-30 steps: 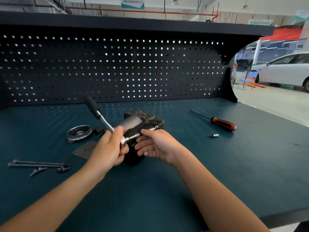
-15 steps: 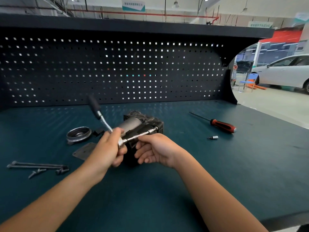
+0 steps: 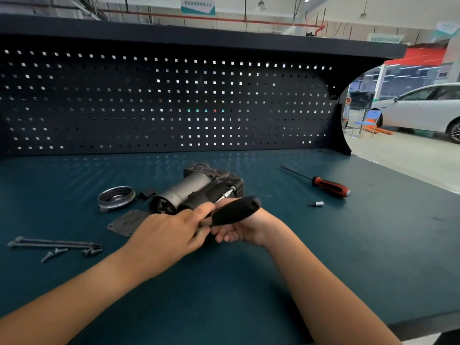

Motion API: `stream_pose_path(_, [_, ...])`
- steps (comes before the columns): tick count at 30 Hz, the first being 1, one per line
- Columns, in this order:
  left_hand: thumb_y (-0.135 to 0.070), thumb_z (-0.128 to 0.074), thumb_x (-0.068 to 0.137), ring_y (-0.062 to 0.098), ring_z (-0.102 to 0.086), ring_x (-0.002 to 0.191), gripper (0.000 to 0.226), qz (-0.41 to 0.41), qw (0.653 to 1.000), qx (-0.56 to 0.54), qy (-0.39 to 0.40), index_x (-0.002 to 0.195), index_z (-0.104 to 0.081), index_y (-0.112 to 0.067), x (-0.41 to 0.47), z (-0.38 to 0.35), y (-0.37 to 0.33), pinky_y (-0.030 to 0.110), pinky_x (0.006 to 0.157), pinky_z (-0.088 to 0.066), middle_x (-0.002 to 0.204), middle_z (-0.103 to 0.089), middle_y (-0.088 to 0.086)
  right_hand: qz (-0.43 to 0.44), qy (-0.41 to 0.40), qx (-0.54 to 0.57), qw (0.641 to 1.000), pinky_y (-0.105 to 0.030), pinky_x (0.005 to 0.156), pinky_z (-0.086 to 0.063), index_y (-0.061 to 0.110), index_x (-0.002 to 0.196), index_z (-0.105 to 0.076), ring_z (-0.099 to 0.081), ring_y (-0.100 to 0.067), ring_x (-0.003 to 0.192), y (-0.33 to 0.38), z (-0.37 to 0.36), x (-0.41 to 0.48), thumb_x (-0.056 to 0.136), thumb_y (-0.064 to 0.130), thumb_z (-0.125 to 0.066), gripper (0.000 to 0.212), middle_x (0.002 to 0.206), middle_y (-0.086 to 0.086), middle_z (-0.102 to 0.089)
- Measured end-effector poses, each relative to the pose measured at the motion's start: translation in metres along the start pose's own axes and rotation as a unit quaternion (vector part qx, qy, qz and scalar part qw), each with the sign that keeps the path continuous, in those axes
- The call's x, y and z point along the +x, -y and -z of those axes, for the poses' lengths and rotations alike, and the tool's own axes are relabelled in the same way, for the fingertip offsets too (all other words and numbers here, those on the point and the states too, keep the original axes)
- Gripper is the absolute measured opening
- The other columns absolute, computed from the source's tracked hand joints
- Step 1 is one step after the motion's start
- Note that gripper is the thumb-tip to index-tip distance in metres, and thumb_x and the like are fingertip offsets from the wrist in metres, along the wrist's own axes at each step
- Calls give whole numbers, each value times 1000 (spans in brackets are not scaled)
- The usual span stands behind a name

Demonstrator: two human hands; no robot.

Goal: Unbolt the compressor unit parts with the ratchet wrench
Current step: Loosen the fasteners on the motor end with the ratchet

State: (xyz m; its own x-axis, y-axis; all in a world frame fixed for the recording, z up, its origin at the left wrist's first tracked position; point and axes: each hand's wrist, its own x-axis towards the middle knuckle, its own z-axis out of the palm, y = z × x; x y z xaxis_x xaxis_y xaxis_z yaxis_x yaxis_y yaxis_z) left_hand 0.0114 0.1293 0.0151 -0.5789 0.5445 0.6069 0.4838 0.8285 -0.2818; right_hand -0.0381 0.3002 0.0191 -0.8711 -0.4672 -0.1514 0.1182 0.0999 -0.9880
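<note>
The compressor unit (image 3: pixel 189 190) lay unclamped on the desk (image 3: pixel 323 257), the left hand (image 3: pixel 169 235) kept a pinching grip on the ratchet wrench (image 3: pixel 236 210) near its head, and what the curled grip of the right hand (image 3: pixel 249 230) held I could not tell, so a hard swing could have slipped the wrench off or skidded the unit.

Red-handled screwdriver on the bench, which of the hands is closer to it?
Right. The right hand sits left of the screwdriver, by the compressor; the left hand lies farther left, gripping the ratchet wrench.
</note>
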Motion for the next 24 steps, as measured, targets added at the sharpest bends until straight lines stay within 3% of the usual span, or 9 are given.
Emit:
stream_pose_path(2, [-36,-37,92,10,-55,45,34,115,988,-95,28,124,-41,-24,3,3,-1,28,46,-41,57,-61,-8,-6,-61,-22,998,-13,35,-38,5,75,-57,-56,-9,36,2,6,2,94,19,-42,28,48,-2,-61])
stream_pose_path(4, [-37,-34,92,8,-46,43,27,248,916,-311,41,115,-45,-28,1,-4,-3,31,50,-38,48,-49,-7,20,-197,-58,978,-14,39,-38,11,68,-52,-56,-12,40,0,20,8,88,19,-51,22,54,-4,-61])
stream_pose_path(6, [-30,-35,95,6,-35,34,19,336,798,-500,16,104,-47,-20,6,-8,-4,25,38,-33,43,-42,-7,47,-332,-174,926,-21,64,-46,11,90,-59,-63,-18,76,-10,37,14,84,24,-59,14,90,-8,-63])
stream_pose_path(9, [-29,-33,98,7,-30,29,19,403,707,-582,-6,99,-46,-15,15,-6,-5,17,32,-26,41,-42,-7,25,-281,-222,933,-29,103,-34,12,139,-37,-41,-22,128,-26,46,22,84,28,-64,63,141,-7,-40])
stream_pose_path(10, [-28,-34,97,7,-33,31,18,394,720,-571,-15,99,-46,-15,14,-6,-7,18,34,-29,44,-43,-6,33,-244,-189,951,-32,107,-34,13,140,-36,-40,-22,131,-29,45,26,85,24,-62,61,144,-5,-39])
stream_pose_path(12, [-28,-39,95,7,-42,41,18,334,812,-479,-26,107,-47,-18,5,-7,-10,26,46,-38,52,-45,-6,85,-200,-126,968,-35,102,-41,15,126,-49,-52,-19,119,-31,41,32,87,9,-55,40,132,-4,-54])
stream_pose_path(15, [-40,-41,92,9,-53,54,33,214,936,-279,18,122,-42,-26,-9,-9,-12,21,51,-30,47,-40,-7,126,-184,-51,973,-25,89,-49,22,104,-57,-61,-11,96,-33,43,33,89,-1,-49,29,111,2,-65])
stream_pose_path(18, [-48,-33,93,11,-62,74,42,163,970,-163,71,130,-33,-28,-9,-6,-10,20,56,-27,49,-37,-11,143,-179,-41,973,-18,80,-49,25,100,-58,-61,-6,90,-34,46,32,92,1,-48,27,102,8,-65])
stream_pose_path(24, [-49,-24,95,9,-62,73,43,130,984,-76,97,128,-33,-25,-2,-3,-13,18,61,-40,57,-42,-10,160,-190,-45,968,-11,66,-43,17,108,-60,-57,7,66,-39,51,38,95,9,-48,20,81,13,-62])
